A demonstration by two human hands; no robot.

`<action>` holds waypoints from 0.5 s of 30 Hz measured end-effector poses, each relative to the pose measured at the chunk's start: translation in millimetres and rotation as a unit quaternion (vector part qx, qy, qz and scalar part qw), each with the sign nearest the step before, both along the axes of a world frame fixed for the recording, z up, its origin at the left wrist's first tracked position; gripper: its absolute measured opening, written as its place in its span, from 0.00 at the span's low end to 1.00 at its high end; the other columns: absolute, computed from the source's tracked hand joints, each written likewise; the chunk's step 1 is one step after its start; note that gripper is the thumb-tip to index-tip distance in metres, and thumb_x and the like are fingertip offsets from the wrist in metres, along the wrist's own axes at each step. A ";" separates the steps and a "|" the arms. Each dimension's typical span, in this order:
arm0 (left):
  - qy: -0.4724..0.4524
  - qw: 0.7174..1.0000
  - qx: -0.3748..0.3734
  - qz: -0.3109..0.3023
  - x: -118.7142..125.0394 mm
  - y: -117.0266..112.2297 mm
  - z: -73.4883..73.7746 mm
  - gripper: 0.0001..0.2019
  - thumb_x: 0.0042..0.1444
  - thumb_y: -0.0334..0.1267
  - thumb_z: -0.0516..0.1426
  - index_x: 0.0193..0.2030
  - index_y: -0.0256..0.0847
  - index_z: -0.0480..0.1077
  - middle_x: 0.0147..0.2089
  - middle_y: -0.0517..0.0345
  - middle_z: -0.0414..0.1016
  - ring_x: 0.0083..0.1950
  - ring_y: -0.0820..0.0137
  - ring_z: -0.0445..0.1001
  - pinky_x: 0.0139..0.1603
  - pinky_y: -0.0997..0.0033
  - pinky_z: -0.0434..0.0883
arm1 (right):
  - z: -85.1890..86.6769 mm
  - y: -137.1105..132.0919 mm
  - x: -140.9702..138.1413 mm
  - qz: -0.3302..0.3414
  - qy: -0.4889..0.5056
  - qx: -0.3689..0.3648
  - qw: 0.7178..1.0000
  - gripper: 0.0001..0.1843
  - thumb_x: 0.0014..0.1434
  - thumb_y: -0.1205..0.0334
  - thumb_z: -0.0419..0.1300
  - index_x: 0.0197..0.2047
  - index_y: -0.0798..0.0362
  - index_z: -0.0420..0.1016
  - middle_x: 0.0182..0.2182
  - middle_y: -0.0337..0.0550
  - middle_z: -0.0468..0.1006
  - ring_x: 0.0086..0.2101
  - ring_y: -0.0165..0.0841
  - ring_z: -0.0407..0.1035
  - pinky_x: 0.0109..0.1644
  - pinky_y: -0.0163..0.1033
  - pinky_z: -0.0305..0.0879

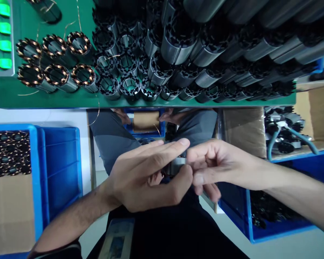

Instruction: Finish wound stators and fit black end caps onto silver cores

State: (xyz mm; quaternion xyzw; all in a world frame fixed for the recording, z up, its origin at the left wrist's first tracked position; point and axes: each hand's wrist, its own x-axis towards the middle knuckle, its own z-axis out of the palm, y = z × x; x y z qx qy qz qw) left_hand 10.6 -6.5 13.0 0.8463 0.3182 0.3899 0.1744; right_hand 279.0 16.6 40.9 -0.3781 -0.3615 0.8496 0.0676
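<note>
My left hand is closed round a small silvery motor stator core, held above my lap with its axis roughly sideways. Fingers and thumb cover most of the core, so only part of its metal side shows. At its right end my right hand has its thumb and fingers curled together in a pinch. Whatever lies between those fingertips, if anything, is hidden. On the green bench beyond stand several copper-wound stators at the left. Many bare stator cores fill the bench to their right, some stacked on others.
A blue crate with wound stators and cardboard is at the left. On the right, pliers lie on cores in a cardboard box, above another blue crate with dark parts. Green lights glow at the bench's left end.
</note>
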 end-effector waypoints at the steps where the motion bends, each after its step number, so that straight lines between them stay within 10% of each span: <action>1: 0.013 0.999 0.031 -0.022 -0.9 0.6 0.7 0.08 0.75 0.29 0.66 0.52 0.49 0.83 0.59 0.58 0.93 0.57 0.63 0.95 0.66 0.61 0.92 | -3.7 -1.9 -2.4 0.004 0.003 -0.033 0.999 0.24 0.69 0.38 0.79 0.39 0.52 0.85 0.27 0.38 0.85 0.19 0.29 0.75 0.21 0.31 0.70; 5: 0.061 0.996 0.024 -0.064 -3.6 -0.1 -1.9 0.11 0.77 0.32 0.64 0.62 0.41 0.83 0.60 0.51 0.93 0.58 0.64 0.94 0.68 0.64 0.90 | -2.8 -6.3 -6.0 -0.005 -0.074 0.215 0.974 0.22 0.70 0.45 0.78 0.31 0.49 0.81 0.21 0.33 0.77 0.16 0.25 0.64 0.18 0.32 0.59; 9: -0.012 0.975 -0.221 -0.009 2.4 -4.3 -7.5 0.16 0.71 0.38 0.70 0.62 0.37 0.82 0.56 0.54 0.94 0.53 0.68 0.95 0.61 0.79 0.88 | 15.3 1.7 3.1 0.000 -0.134 0.483 0.866 0.23 0.70 0.51 0.79 0.26 0.46 0.79 0.20 0.34 0.72 0.20 0.27 0.59 0.21 0.37 0.49; 12: -0.039 0.966 -0.256 -0.006 3.9 -4.6 -8.5 0.20 0.69 0.31 0.70 0.66 0.39 0.82 0.64 0.53 0.92 0.64 0.66 0.92 0.70 0.75 0.85 | 24.0 11.3 17.2 -0.026 -0.146 0.522 0.840 0.24 0.68 0.54 0.82 0.26 0.47 0.77 0.19 0.33 0.70 0.20 0.25 0.59 0.21 0.35 0.53; 15: -0.044 0.983 -0.180 -0.003 2.7 -3.5 -8.4 0.17 0.71 0.24 0.68 0.62 0.45 0.84 0.68 0.53 0.90 0.67 0.66 0.91 0.70 0.72 0.86 | 17.3 14.5 24.4 -0.078 -0.115 0.359 0.923 0.20 0.67 0.48 0.82 0.32 0.49 0.83 0.27 0.38 0.80 0.25 0.27 0.71 0.27 0.30 0.67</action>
